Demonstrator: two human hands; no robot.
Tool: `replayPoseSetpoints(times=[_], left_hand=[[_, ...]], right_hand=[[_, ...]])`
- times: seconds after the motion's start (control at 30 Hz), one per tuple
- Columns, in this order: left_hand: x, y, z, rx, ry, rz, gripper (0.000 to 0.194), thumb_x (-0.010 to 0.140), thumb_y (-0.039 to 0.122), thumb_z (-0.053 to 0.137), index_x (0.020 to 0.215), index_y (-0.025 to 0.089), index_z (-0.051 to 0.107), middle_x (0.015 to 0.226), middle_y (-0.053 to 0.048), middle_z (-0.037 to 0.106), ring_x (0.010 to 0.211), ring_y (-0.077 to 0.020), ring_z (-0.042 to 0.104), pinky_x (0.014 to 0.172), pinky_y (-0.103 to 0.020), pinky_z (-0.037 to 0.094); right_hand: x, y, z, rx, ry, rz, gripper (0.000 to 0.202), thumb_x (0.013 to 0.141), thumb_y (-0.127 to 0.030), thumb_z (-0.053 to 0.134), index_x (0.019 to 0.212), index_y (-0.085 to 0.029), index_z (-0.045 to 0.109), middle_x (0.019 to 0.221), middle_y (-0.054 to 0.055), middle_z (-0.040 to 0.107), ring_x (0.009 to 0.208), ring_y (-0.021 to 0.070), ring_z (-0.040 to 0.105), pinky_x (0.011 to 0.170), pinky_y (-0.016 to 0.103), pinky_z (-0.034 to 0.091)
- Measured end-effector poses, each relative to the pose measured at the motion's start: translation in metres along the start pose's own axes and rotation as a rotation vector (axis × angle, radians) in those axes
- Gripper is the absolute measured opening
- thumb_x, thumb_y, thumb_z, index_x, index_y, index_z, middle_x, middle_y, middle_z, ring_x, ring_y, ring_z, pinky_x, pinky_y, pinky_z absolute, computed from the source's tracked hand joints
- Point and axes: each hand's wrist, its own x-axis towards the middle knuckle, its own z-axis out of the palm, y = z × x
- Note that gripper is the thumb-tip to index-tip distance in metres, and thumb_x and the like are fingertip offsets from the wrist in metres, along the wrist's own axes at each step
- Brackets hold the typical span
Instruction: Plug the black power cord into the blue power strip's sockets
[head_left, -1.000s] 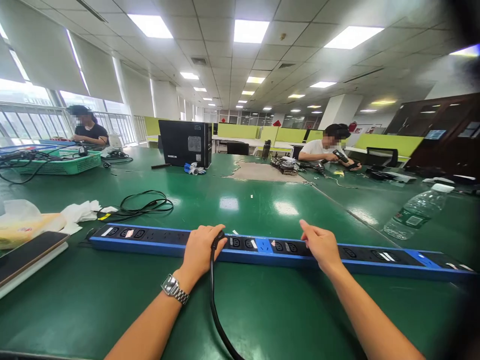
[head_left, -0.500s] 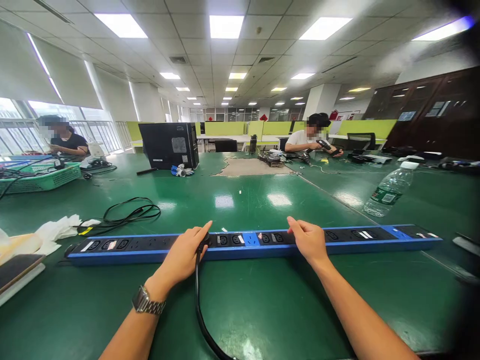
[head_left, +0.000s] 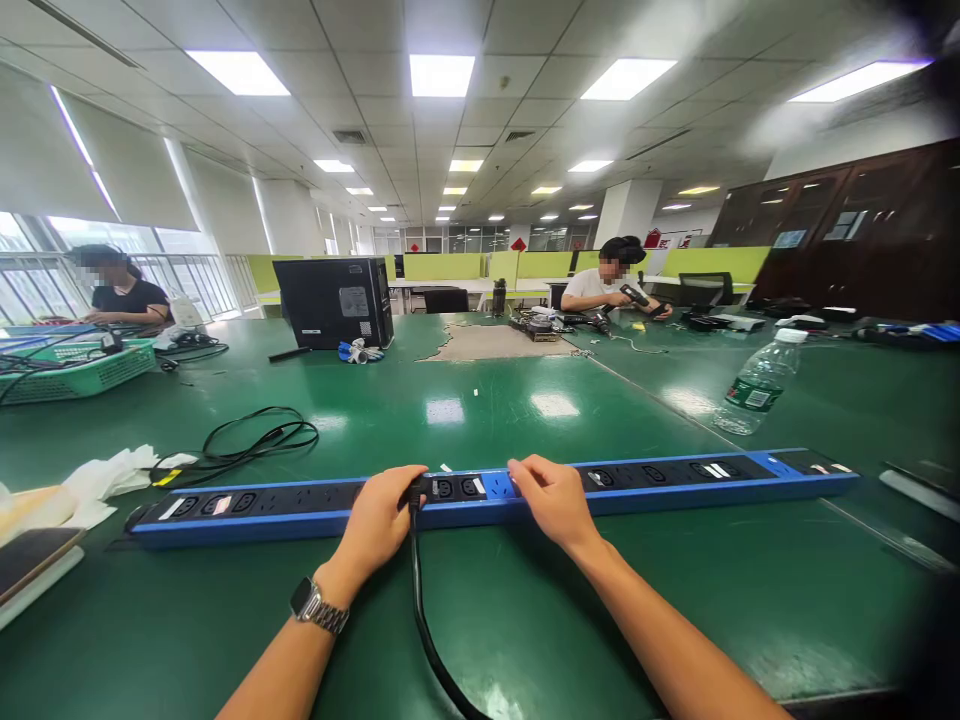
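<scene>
A long blue-and-black power strip [head_left: 630, 492] lies across the green table in front of me, with a row of sockets facing up. My left hand [head_left: 381, 515] is closed around the plug [head_left: 414, 492] of a thick black power cord [head_left: 424, 620], left of the strip's middle. The plug sits at a socket; how far in it goes is hidden. The cord hangs down toward me. Over the strip, just right of the blue socket section [head_left: 498, 485], my right hand [head_left: 553, 500] has its fingers curled in, with nothing visible in them.
A water bottle [head_left: 759, 385] stands right, behind the strip. At left are a coiled black cable [head_left: 262, 435], tissues [head_left: 112, 475] and a green basket [head_left: 82, 375]. A black computer case [head_left: 334, 303] stands further back. Two people sit across the table, one handling a dark tool.
My right hand has moved left along the strip, closer to my left hand. My left hand stays on the plug. The view has shifted slightly.
</scene>
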Motion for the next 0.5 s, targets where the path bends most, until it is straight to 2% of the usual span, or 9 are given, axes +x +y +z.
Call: replayPoseSetpoints(times=[0.07, 0.13, 0.23, 0.3, 0.43, 0.5], left_hand=[[0.005, 0.007, -0.001, -0.095, 0.077, 0.046, 0.030, 0.091, 0.025, 0.050, 0.119, 0.021, 0.061, 0.120, -0.010, 0.068, 0.113, -0.0237, 0.062, 0.100, -0.043, 0.048], [0.013, 0.021, 0.001, -0.178, 0.134, 0.068, 0.036, 0.091, 0.024, 0.052, 0.127, 0.022, 0.056, 0.123, -0.009, 0.066, 0.114, -0.0222, 0.061, 0.101, -0.041, 0.048], [0.026, 0.045, 0.011, -0.265, 0.129, 0.103, 0.062, 0.084, 0.014, 0.055, 0.143, 0.025, 0.039, 0.133, -0.009, 0.059, 0.119, -0.0221, 0.058, 0.105, -0.042, 0.045], [0.033, 0.059, 0.022, -0.323, 0.119, 0.090, 0.077, 0.079, 0.008, 0.056, 0.149, 0.026, 0.028, 0.142, -0.011, 0.050, 0.112, -0.0207, 0.061, 0.104, -0.041, 0.047], [0.040, 0.070, 0.035, -0.426, 0.061, 0.039, 0.090, 0.077, 0.012, 0.064, 0.151, 0.031, 0.018, 0.148, -0.013, 0.040, 0.090, -0.0149, 0.068, 0.093, -0.037, 0.054], [0.041, 0.065, 0.032, -0.373, 0.014, 0.050, 0.089, 0.075, 0.022, 0.072, 0.149, 0.029, 0.024, 0.147, -0.013, 0.041, 0.097, -0.0190, 0.067, 0.093, -0.039, 0.053]], right_hand=[[0.001, -0.018, 0.001, 0.075, -0.020, 0.032, 0.044, 0.086, -0.050, 0.048, 0.056, -0.019, 0.053, 0.051, -0.002, 0.047, 0.052, 0.0109, 0.043, 0.054, 0.025, 0.033], [0.005, -0.039, 0.001, 0.134, -0.096, 0.068, 0.041, 0.086, -0.052, 0.048, 0.065, -0.018, 0.060, 0.054, -0.002, 0.051, 0.052, 0.0113, 0.046, 0.054, 0.024, 0.036], [0.014, -0.068, -0.002, 0.053, -0.291, 0.091, 0.038, 0.082, -0.053, 0.054, 0.091, -0.018, 0.068, 0.061, -0.001, 0.060, 0.054, 0.0128, 0.052, 0.054, 0.024, 0.038], [0.020, -0.079, -0.006, -0.098, -0.403, 0.102, 0.038, 0.080, -0.050, 0.058, 0.097, -0.018, 0.069, 0.065, 0.000, 0.064, 0.056, 0.0138, 0.055, 0.054, 0.024, 0.037], [0.031, -0.071, -0.018, -0.242, -0.614, 0.222, 0.029, 0.079, -0.032, 0.055, 0.099, -0.017, 0.071, 0.062, 0.000, 0.066, 0.048, 0.0134, 0.055, 0.051, 0.025, 0.038], [0.037, -0.057, -0.024, -0.310, -0.597, 0.222, 0.027, 0.077, -0.025, 0.054, 0.094, -0.016, 0.073, 0.066, 0.002, 0.069, 0.053, 0.0142, 0.058, 0.053, 0.025, 0.039]])
